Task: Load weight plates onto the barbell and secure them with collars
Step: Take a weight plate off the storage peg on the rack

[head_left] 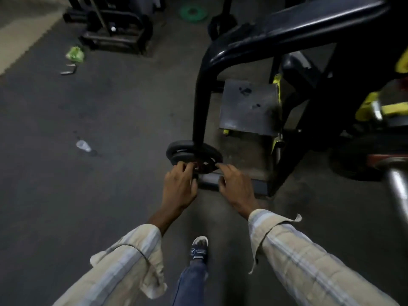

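Weight plate (194, 154), lying flat on the floor (99, 184) at the foot of the black frame (199, 100): left hand (180, 184) and right hand (235, 183) curl fingers around its near rim, and lifting evenly from opposite sides should prevent tilting.

Plate stack (194, 154) on floor at frame leg (199, 107); block (249, 107) right; cup (83, 145) far left.
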